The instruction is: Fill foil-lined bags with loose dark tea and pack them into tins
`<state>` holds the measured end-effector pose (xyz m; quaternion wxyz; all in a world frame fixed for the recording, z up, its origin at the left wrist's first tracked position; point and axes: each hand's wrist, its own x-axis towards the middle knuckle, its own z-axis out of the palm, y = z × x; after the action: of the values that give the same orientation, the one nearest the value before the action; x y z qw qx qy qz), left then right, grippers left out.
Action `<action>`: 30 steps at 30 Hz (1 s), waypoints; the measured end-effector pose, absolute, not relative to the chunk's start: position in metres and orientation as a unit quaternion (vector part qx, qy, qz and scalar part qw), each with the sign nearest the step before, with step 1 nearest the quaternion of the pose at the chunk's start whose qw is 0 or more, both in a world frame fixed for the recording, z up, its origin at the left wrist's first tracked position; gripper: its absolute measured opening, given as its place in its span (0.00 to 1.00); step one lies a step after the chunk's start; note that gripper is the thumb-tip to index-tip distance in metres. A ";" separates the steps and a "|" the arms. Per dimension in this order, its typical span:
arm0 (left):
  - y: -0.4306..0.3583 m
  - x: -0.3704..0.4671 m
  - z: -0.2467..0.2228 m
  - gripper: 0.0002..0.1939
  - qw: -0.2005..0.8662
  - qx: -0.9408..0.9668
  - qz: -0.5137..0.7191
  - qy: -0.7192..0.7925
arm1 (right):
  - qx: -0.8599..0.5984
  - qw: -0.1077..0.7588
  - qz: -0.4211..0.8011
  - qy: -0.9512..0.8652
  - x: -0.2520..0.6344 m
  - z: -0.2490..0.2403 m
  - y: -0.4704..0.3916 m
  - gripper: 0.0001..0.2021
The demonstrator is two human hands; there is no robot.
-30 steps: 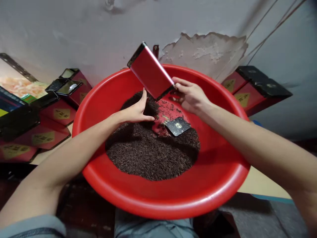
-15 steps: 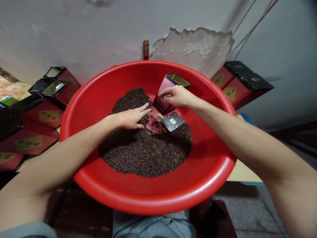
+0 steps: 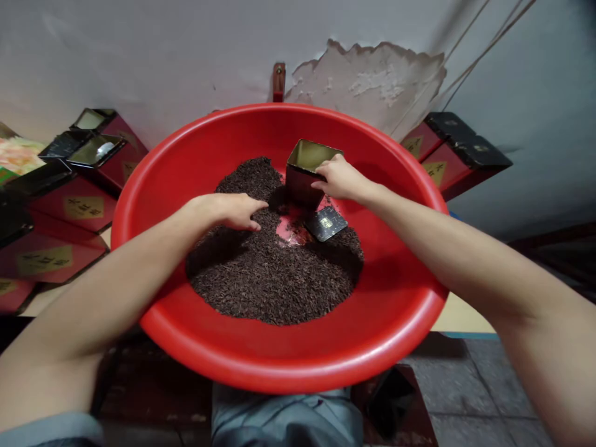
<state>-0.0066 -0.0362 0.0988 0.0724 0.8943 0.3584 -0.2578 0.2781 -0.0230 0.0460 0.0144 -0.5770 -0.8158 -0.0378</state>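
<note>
A wide red basin (image 3: 293,372) holds a heap of dark, loose tea leaves (image 3: 274,288). Inside it, toward the back, an open square tea tin (image 3: 302,186) stands with its mouth up and slightly tilted. My right hand (image 3: 342,178) grips this tin at its right side near the rim, thumb lower down. Over the left part of the leaves is my left hand (image 3: 237,211), index finger stretched out and thumb apart, holding nothing; its other fingers are partly hidden. A black lid (image 3: 326,224) lies on the leaves just in front of the tin.
Several red and black tins (image 3: 84,208) stand left of the basin, some with open tops. More closed tins (image 3: 460,152) are at the right by the wall. A dark bench (image 3: 153,397) and a tiled floor (image 3: 465,385) show below.
The tin has turned more upright and shifted left. My right hand has moved from its front to its right side and gripped it. My left hand has drawn back left, its fingers less spread.
</note>
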 end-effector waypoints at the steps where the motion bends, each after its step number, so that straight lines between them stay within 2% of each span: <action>1: -0.034 -0.008 0.101 0.38 0.060 0.900 -0.239 0.359 | -0.556 0.007 -0.028 -0.830 0.272 0.050 -0.028 0.13; 6: -0.036 -0.010 0.119 0.20 -0.011 0.916 -0.102 0.387 | -0.474 -0.063 0.035 -0.878 0.233 0.075 -0.066 0.12; 10: -0.052 -0.002 0.128 0.17 -0.038 0.924 -0.001 0.381 | -0.446 -0.147 0.043 -0.882 0.215 0.086 -0.087 0.11; 12: -0.058 0.002 0.126 0.17 -0.026 0.935 0.005 0.353 | -0.450 -0.155 0.033 -0.879 0.214 0.087 -0.089 0.11; 16: -0.058 0.004 0.112 0.16 -0.005 0.950 -0.053 0.306 | -0.456 -0.028 0.026 -0.889 0.220 0.084 -0.083 0.08; 19: -0.052 0.002 0.102 0.17 -0.009 0.953 -0.049 0.298 | -0.458 0.047 0.038 -0.887 0.229 0.084 -0.076 0.03; 23: -0.048 0.001 0.100 0.17 0.005 0.951 -0.045 0.304 | -0.480 0.130 0.141 -0.856 0.239 0.094 -0.073 0.11; 25: -0.049 0.002 0.100 0.16 0.017 0.951 -0.041 0.305 | -0.496 0.197 0.178 -0.827 0.243 0.101 -0.076 0.10; 28: -0.051 0.003 0.098 0.16 0.039 0.952 -0.009 0.302 | -0.494 0.320 0.164 -0.791 0.244 0.109 -0.082 0.07; 30: -0.050 0.004 0.098 0.15 0.063 0.954 0.061 0.288 | -0.463 0.396 0.145 -0.780 0.240 0.111 -0.088 0.06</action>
<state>0.0045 -0.0505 0.0976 0.0626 0.9535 0.2883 0.0612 0.2397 -0.0879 0.1106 0.3956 -0.4631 -0.7799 0.1446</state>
